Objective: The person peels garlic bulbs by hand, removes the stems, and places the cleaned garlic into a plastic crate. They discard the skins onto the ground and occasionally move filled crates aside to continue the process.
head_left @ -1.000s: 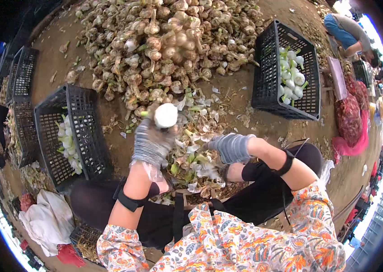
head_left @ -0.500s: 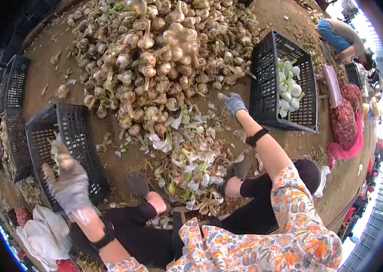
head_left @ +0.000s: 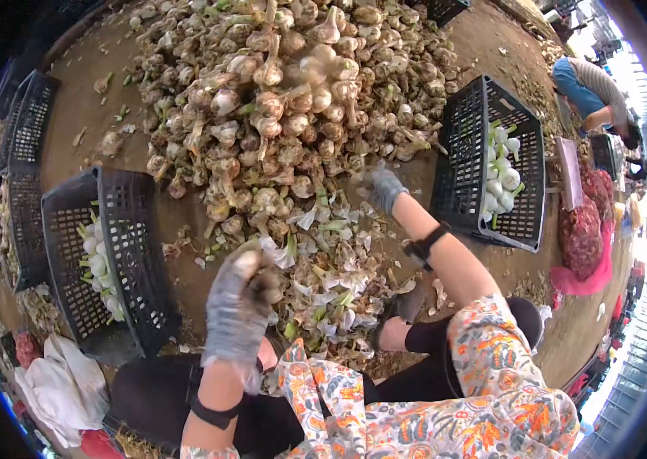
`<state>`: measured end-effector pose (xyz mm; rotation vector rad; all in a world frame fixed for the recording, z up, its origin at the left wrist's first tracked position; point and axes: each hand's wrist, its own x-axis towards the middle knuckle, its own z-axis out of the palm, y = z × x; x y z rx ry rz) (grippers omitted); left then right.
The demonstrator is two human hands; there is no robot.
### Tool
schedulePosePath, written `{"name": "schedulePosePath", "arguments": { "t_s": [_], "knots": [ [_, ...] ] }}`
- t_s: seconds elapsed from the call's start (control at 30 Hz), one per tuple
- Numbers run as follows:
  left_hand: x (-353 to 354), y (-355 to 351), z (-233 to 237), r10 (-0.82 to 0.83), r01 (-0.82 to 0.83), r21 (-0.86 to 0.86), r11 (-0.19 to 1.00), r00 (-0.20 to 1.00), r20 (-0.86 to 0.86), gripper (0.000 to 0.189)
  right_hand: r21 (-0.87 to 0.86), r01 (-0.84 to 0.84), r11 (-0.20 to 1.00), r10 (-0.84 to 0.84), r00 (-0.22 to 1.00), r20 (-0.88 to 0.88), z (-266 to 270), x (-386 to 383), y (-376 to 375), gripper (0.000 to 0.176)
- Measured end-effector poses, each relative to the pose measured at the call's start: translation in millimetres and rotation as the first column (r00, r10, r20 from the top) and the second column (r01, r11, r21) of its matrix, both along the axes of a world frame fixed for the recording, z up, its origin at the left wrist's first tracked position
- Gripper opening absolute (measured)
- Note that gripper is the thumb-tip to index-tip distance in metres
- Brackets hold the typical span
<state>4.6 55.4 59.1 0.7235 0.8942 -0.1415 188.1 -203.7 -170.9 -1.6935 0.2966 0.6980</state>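
Note:
My left hand [head_left: 237,310], in a grey-and-white knit glove, is over the near side of the peelings, between the left crate and the heap. Its fingers are loosely curled and apart, with no bulb visible in them. At the lower right edge of the heap of unpeeled garlic [head_left: 262,130] is my right hand [head_left: 381,190], gloved the same way, its fingers smeared by motion. White garlic bulbs with green stems [head_left: 100,264] lie in the black plastic crate [head_left: 126,252] at my left. More trimmed garlic bulbs [head_left: 503,176] lie in the right black crate [head_left: 457,145].
Loose garlic skins [head_left: 331,283] cover the floor between my feet. Beyond the right crate stand red mesh sacks [head_left: 585,229], and farther off a person [head_left: 591,84] bends forward. A white sack [head_left: 63,386] lies at lower left, below stacked crates [head_left: 29,130].
My left hand has moved right, away from the left crate, where it was holding pale bulbs; bulbs now lie there. My right hand has shifted slightly left and down, and the view has tilted slightly.

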Motion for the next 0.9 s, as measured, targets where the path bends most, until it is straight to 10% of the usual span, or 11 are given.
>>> {"name": "schedulePosePath", "arguments": {
  "t_s": [0.07,0.13,0.33,0.47,0.57,0.67,0.9],
  "knots": [
    [0,-14,-4,-0.192,0.188,0.171,0.967,0.981,0.012,0.041,0.187,-0.294,0.937,0.261,0.948,0.183,41,-29,10,0.023],
    [-6,-28,-30,-0.369,0.273,0.447,0.852,0.919,0.141,0.055,0.455,0.088,0.886,0.069,0.946,-0.317,146,-58,41,0.028],
    [-15,-69,-5,-0.416,0.202,0.478,0.855,0.818,0.397,0.061,0.207,0.065,0.976,-0.018,0.976,-0.217,259,-132,62,0.035],
    [-24,-70,9,-0.422,0.284,0.320,0.904,0.716,0.556,0.059,0.067,-0.055,0.996,0.043,0.985,0.167,259,-147,36,0.034],
    [-30,-71,22,-0.450,0.376,0.249,0.892,0.698,0.557,0.057,-0.113,-0.213,0.970,0.239,0.777,0.583,266,-153,29,0.026],
    [-33,-71,25,-0.464,0.388,0.256,0.886,0.702,0.540,0.057,-0.267,-0.235,0.934,0.350,0.745,0.567,260,-154,30,0.026],
    [-33,-68,18,-0.556,0.353,0.458,0.816,0.696,0.454,0.058,0.005,-0.334,0.942,0.288,0.818,0.497,249,-147,31,0.032]
  ]
}}
